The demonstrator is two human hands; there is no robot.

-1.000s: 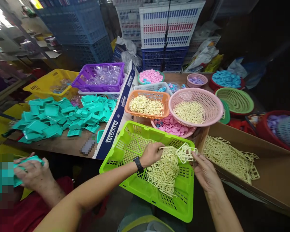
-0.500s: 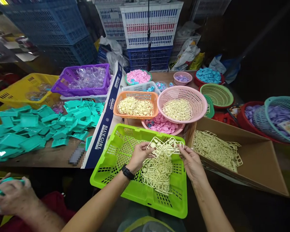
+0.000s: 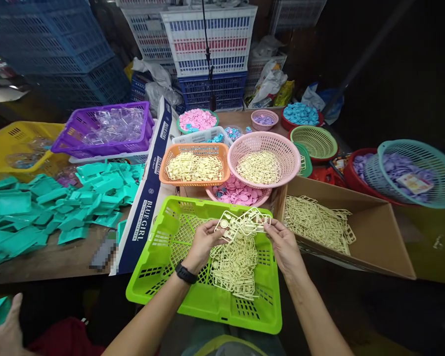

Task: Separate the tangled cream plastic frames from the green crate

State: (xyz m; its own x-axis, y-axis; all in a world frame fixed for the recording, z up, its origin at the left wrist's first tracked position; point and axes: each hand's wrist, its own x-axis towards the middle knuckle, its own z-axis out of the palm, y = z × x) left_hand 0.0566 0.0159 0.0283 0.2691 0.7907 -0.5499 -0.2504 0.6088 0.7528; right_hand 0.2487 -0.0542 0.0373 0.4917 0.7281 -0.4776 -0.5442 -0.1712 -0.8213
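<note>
Both hands were over the lime green crate point(image 3: 163, 277), which sat tilted at the near edge of the table point(image 3: 59, 257), apparently against the person's lap. Left hand point(image 3: 203, 242) and right hand point(image 3: 284, 244) each pinched one end of a cream plastic sprue frame point(image 3: 241, 222), fingers closed on its thin bars, holding it flat just above the pile of cream frames point(image 3: 235, 267) in the crate's middle. Black watch point(image 3: 185, 273) on the left wrist.

Judgement: the step in hand looked like separating or checking one frame lifted off the pile. The next move would call for a firm two-sided pinch and a twist or snap without bending the thin runners; tangling with the frames below is the likely snag.

Around it: open cardboard box point(image 3: 374, 242) at the right edge, with more cream frames along its left side. Behind the crate, an orange basket point(image 3: 170, 178) and a pink round basket point(image 3: 292, 163), both with cream parts. Teal plastic pieces point(image 3: 59, 207) spread over the table's left side. Purple crate point(image 3: 70, 143) of clear parts at far left.

A co-worker's hand point(image 3: 2, 336) showed at the bottom left corner, fingers spread, near a teal piece.
</note>
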